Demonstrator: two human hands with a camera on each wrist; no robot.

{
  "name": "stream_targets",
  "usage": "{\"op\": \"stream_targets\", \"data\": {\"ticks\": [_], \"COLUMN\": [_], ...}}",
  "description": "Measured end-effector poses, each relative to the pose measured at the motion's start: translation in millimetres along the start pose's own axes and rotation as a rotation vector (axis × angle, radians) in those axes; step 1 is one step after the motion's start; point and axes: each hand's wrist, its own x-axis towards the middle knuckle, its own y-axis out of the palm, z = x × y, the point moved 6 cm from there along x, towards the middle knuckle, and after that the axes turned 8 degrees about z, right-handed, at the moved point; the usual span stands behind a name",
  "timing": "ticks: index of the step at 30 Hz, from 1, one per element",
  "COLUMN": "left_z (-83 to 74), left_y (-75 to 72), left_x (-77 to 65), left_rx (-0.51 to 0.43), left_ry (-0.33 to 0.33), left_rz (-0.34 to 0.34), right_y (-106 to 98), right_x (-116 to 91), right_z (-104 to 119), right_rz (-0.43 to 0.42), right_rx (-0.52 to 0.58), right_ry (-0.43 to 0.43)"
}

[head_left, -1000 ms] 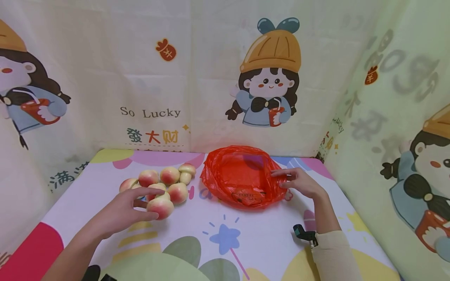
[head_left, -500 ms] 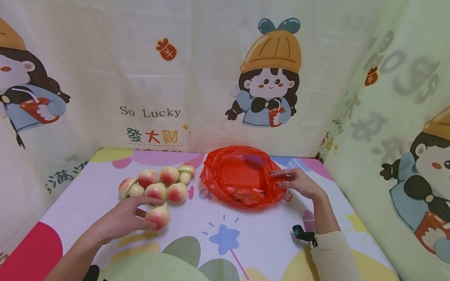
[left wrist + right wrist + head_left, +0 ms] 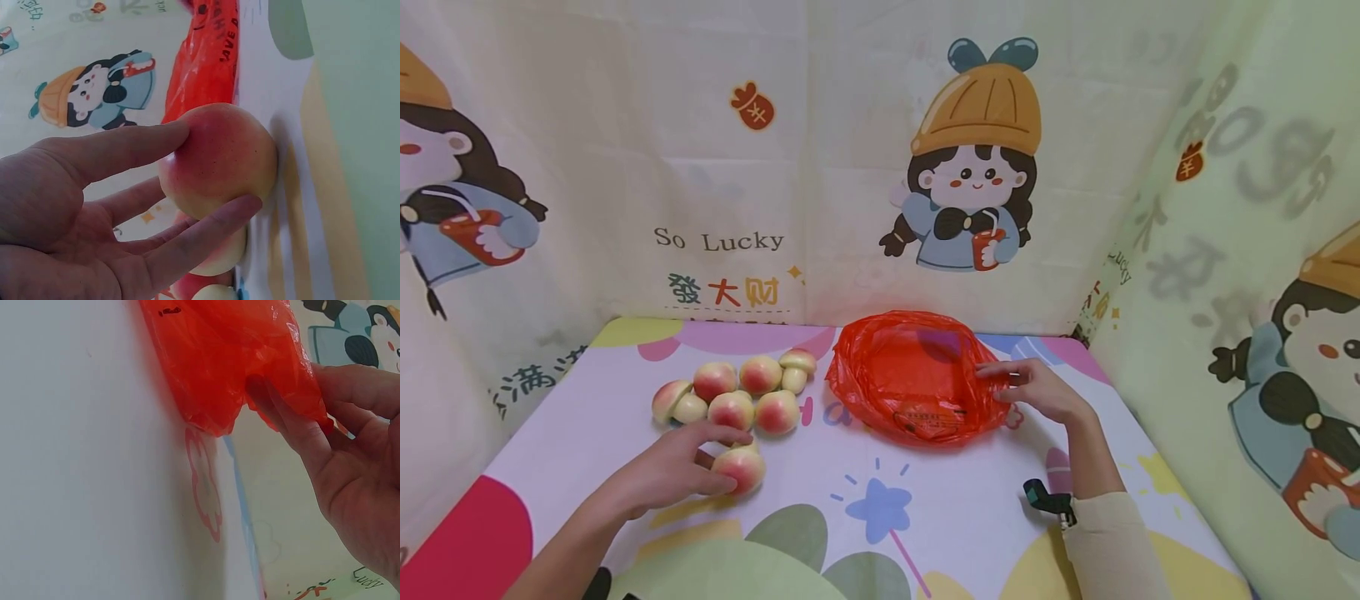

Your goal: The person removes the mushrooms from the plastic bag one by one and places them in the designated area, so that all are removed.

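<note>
My left hand [image 3: 670, 471] holds a toy mushroom [image 3: 743, 472] with a pink-and-cream cap between thumb and fingers, low over the near left of the table. In the left wrist view the round cap of this mushroom [image 3: 219, 156] shows between thumb and fingers; its stem is hidden there. Just beyond lie several more mushrooms, among them one on its side [image 3: 795, 370] and another [image 3: 777, 412]. My right hand [image 3: 1047, 392] pinches the right rim of a red plastic bag [image 3: 850, 387], whose mouth is spread wide. Thin film covers a fingertip in the right wrist view.
A printed cloth covers the table [image 3: 977, 500]. Patterned curtains [image 3: 835, 250] rise behind it and on both sides. A small black device [image 3: 1048, 497] sits at my right wrist.
My left hand has drawn the mushroom toward the table's front, away from the group, then nearly stopped. My right hand and the bag have stayed in place.
</note>
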Motion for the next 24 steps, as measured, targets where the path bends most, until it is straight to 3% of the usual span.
{"op": "stream_targets", "data": {"ticks": [7, 24], "left_z": [-1.8, -0.1], "left_y": [1.8, 2.6], "left_x": [0.2, -2.0], "left_rx": [0.005, 0.035], "left_ry": [0.023, 0.003], "left_rz": [0.015, 0.01], "right_y": [0.1, -1.0], "right_x": [0.3, 1.1], "right_z": [-0.4, -3.2], "right_rz": [-0.002, -0.003], "right_rx": [-0.007, 0.008], "right_ry": [-0.004, -0.001]}}
